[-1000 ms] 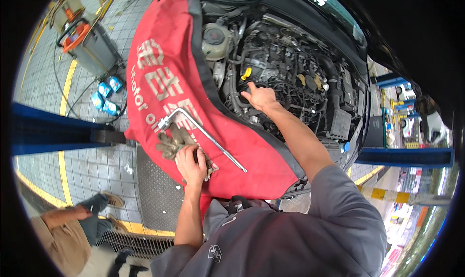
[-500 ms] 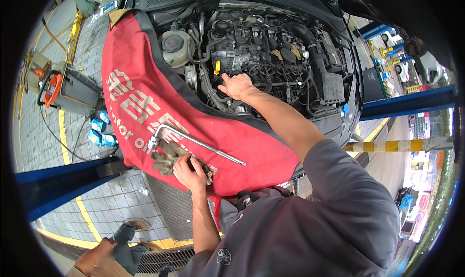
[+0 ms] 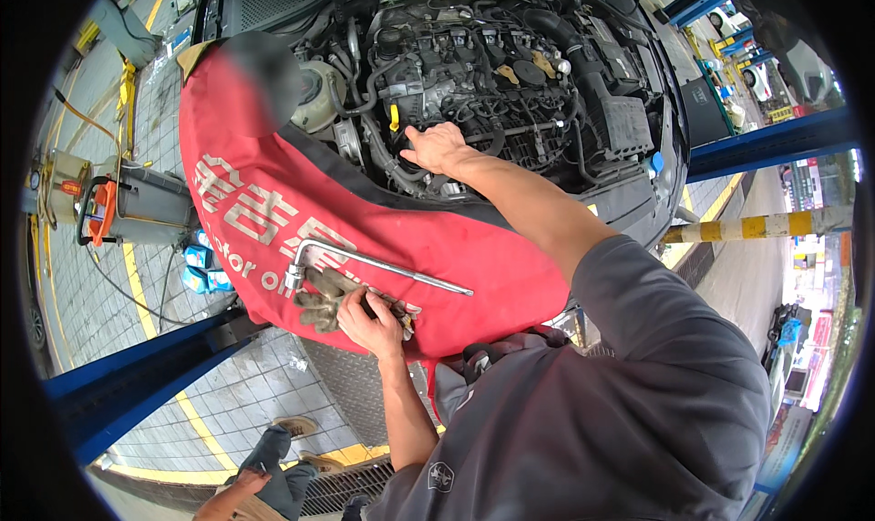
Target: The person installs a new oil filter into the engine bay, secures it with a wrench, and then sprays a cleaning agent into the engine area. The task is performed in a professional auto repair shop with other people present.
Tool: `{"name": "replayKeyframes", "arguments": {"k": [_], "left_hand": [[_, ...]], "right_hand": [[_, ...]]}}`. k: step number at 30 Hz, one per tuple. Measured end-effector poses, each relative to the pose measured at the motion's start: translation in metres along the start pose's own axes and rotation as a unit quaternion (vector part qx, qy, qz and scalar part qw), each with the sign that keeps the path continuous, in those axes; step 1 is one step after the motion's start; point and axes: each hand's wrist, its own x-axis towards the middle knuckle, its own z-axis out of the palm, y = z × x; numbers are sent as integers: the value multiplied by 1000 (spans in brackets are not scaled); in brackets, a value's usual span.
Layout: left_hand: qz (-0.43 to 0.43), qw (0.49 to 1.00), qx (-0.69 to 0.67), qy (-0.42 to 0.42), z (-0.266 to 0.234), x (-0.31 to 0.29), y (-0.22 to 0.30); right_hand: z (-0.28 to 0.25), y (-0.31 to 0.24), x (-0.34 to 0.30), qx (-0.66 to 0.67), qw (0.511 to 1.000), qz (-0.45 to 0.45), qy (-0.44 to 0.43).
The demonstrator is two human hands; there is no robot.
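At the centre of the frame we see the right hand [image 3: 442, 149] in the engine bay [image 3: 510, 92], just beside a yellow pull handle [image 3: 394, 116]; its fingertips are partly hidden, so we cannot tell whether its grip is open or closed.

Left of centre, lower down, the left hand [image 3: 372, 328] rests on grey-brown gloves [image 3: 319, 309], fingers bent; we cannot tell whether its grip closes on them.

Just above the gloves we find an L-shaped wrench [image 3: 392, 268], lying on the red cover [image 3: 510, 257]. We also see blue bottles [image 3: 196, 279] at the left.
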Motion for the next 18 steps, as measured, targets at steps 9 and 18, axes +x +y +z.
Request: {"name": "replayKeyframes", "arguments": {"k": [9,18], "left_hand": [[11,1000,-6,11,2,1,-1],[21,1000,-2,8,2,-1,-2]], "right_hand": [[-15,17,-7,-48,993,-96,-50],[-1,-2,1,2,1000,15,-12]]}}
